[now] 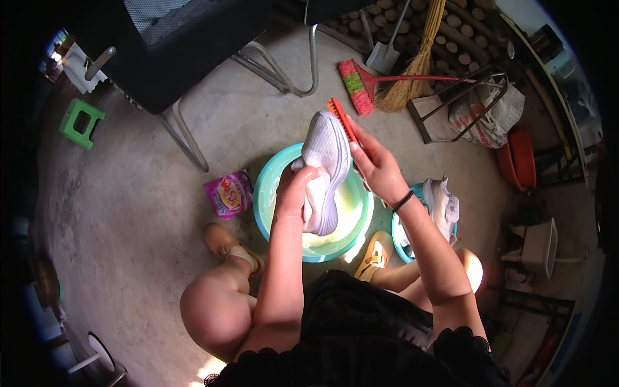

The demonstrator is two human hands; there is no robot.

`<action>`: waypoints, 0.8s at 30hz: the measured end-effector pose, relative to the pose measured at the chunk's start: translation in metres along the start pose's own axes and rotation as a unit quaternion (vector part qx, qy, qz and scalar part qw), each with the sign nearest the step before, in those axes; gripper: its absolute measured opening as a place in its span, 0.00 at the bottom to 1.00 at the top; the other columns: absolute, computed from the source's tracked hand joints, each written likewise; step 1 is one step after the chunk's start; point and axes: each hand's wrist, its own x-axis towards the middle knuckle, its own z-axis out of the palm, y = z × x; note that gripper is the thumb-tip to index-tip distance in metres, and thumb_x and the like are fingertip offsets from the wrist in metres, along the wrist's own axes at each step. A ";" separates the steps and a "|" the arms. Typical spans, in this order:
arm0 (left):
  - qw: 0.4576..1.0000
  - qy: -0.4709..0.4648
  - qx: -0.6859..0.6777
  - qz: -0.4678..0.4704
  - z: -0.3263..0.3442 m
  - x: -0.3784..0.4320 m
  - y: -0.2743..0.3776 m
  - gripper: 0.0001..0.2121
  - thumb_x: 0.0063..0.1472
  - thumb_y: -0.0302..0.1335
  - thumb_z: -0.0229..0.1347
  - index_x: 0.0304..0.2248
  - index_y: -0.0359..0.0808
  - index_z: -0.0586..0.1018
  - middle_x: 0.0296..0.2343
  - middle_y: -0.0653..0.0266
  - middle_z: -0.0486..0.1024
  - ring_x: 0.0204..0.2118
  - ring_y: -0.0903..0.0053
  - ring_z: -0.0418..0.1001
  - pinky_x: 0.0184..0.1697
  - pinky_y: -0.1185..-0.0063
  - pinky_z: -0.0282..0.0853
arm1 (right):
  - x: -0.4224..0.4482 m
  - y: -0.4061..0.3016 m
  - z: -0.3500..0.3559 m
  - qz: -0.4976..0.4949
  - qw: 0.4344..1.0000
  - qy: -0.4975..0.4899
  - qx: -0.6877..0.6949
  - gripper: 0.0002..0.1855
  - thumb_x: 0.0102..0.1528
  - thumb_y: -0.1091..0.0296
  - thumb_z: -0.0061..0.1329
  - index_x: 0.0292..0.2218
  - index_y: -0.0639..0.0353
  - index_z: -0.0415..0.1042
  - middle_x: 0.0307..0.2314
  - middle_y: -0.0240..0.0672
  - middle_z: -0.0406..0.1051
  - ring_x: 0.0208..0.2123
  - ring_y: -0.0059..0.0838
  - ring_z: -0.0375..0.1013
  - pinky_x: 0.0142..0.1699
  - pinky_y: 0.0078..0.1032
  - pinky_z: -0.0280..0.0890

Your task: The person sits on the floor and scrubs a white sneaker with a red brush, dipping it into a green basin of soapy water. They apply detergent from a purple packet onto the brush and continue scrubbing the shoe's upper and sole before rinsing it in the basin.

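My left hand (295, 191) grips a white sneaker (325, 140) by its opening, above a basin, with the toe pointing away from me. In my right hand (379, 167) is a red scrub brush (344, 121). Its orange bristles lie against the shoe's side near the toe. Beneath the shoe stands a turquoise plastic basin (263, 213) holding cloudy, sudsy water. A second light-coloured sneaker (441, 208) rests at a smaller blue basin (397, 242) on the right, partly hidden by my right forearm.
A purple detergent bag (229, 194) lies left of the basin. Ahead are a black chair (184, 63) with metal legs, a pink-and-green broom (357, 87), a straw broom (411, 82) and a dustpan (383, 57). A green stool (82, 123) stands far left, a red basin (517, 159) far right.
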 end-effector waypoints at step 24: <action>0.977 -0.087 -0.183 -0.067 0.020 0.008 -0.016 0.21 0.67 0.34 0.58 0.55 0.32 0.74 0.47 0.55 0.78 0.48 0.65 0.78 0.54 0.69 0.75 | -0.025 0.035 0.008 -0.069 0.994 -0.015 0.087 0.47 0.59 0.61 0.60 0.70 0.59 0.48 0.63 0.40 0.60 0.65 0.31 0.59 0.67 0.28 0.54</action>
